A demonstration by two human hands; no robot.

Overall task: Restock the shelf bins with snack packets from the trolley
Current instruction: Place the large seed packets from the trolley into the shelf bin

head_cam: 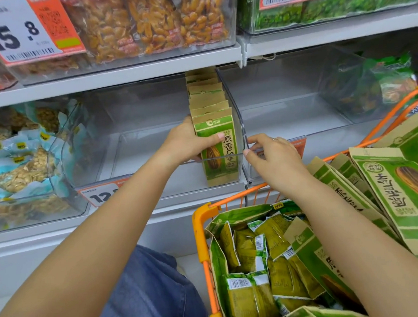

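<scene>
Your left hand (186,145) grips the upright green-and-kraft paper seed packet (218,148); your right hand (272,158), holding nothing, hovers nearer the orange wire trolley (202,232).

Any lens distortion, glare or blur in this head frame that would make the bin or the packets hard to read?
Head view: wide-angle bowing curves the shelf edge and stretches the corners; the clear bin shows soft reflections, no harsh glare; lighting is even and shadows faint; the front packet under the left hand is sharp, the price tag and trolley packets near the edges slightly soft.
</scene>
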